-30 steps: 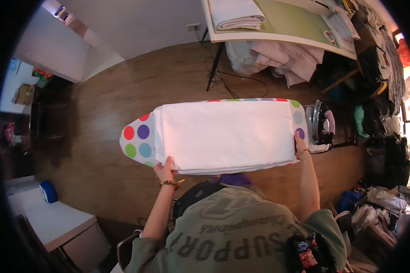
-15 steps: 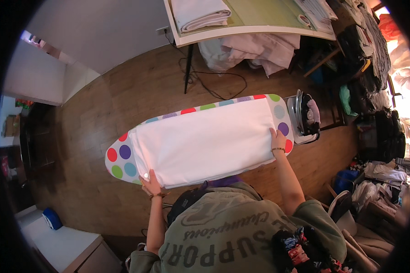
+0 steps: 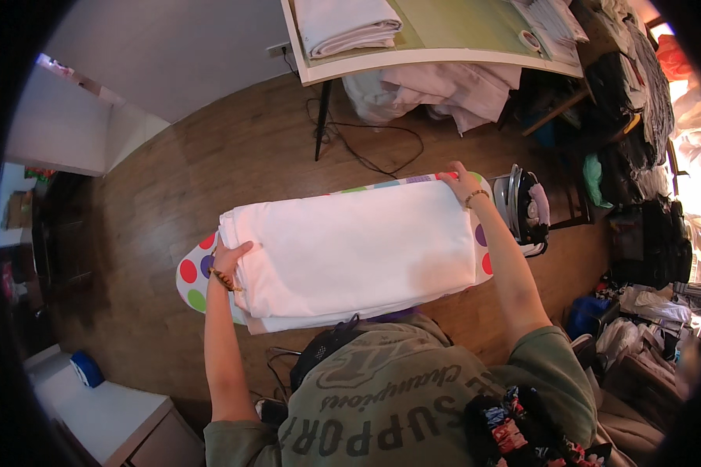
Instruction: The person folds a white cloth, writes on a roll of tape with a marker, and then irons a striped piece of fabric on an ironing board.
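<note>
A folded white cloth (image 3: 358,249) lies lengthwise over an ironing board (image 3: 191,272) with a cover of coloured dots. My left hand (image 3: 227,261) grips the cloth's left folded edge, thumb on top and pointing inward; its other fingers are partly hidden along the edge. At the far right corner, my right hand (image 3: 461,183) has its fingers closed on the cloth's far edge. Layered folds show along the cloth's left end. An iron (image 3: 531,206) sits on the rest beyond the board's right end, just past my right forearm.
Across from me is a table (image 3: 444,56) bearing a folded white stack (image 3: 346,27) and a tape roll (image 3: 530,40). White fabric (image 3: 452,89) bulges beneath it, and a black cable (image 3: 378,167) trails over the floor. A white cabinet (image 3: 121,405) stands at lower left; bags (image 3: 650,241) crowd the right.
My left hand has moved up along the cloth's left edge from the near corner. My right hand has gone from the right edge to the far corner. The cloth has shifted slightly.
</note>
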Available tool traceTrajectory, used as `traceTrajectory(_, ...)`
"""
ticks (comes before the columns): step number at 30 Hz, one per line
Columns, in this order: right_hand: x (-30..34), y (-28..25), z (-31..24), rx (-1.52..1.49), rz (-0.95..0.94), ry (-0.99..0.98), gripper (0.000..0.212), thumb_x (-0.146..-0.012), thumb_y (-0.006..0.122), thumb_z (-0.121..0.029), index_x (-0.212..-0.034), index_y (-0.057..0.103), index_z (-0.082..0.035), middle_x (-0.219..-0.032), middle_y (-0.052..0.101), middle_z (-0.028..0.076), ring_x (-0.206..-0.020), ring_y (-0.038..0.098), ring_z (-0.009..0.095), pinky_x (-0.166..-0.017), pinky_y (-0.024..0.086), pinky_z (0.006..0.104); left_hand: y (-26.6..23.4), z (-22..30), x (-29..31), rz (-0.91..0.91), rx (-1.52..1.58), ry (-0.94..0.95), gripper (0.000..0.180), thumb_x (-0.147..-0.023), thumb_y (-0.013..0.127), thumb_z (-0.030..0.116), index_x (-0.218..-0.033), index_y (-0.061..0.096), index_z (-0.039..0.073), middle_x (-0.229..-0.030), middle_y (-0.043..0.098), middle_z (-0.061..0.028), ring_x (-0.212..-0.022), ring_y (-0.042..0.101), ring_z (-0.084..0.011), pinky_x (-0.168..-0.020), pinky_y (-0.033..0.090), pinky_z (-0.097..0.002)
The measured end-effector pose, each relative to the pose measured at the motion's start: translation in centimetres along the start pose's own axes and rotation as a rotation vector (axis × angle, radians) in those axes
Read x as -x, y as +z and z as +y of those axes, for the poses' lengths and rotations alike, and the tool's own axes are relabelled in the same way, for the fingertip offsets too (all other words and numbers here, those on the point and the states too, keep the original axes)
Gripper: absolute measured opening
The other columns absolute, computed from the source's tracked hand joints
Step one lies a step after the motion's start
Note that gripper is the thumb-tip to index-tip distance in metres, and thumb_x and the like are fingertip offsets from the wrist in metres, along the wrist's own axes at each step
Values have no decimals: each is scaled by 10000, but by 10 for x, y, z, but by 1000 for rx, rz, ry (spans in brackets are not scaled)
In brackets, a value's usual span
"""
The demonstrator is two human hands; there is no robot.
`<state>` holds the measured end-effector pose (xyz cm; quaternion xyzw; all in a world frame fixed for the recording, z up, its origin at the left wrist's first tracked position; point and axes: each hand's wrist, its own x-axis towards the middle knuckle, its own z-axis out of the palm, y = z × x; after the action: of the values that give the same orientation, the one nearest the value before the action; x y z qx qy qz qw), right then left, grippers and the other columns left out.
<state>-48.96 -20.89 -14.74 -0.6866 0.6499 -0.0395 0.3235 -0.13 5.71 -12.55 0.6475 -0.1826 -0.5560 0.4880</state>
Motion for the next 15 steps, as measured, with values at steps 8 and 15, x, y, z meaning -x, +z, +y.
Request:
traceTrajectory(8, -8, 15, -88, -338, -594, -451, 463, -887, 425, -476, -1059, 608, -87, -1076, 573, 109, -1076, 494, 269, -906, 386, 376, 29, 36, 113, -57, -241, 82, 662, -662, 682, -76, -1258, 399, -23, -1143, 556, -133, -1028, 557, -216, -882, 455, -338)
traceTrajectory(15, -7, 0, -76, 513, -790, -517, 543, -929, 222, -507, -1012, 660, -196, -1112, 589, 70, -1215, 381, 246, -1097, 39, 466, 43, 52, 203, -461, 860, -519, 569, -890, 474, 344, -1252, 405, -91, -1125, 569, -174, -980, 595, -248, -828, 484, -341)
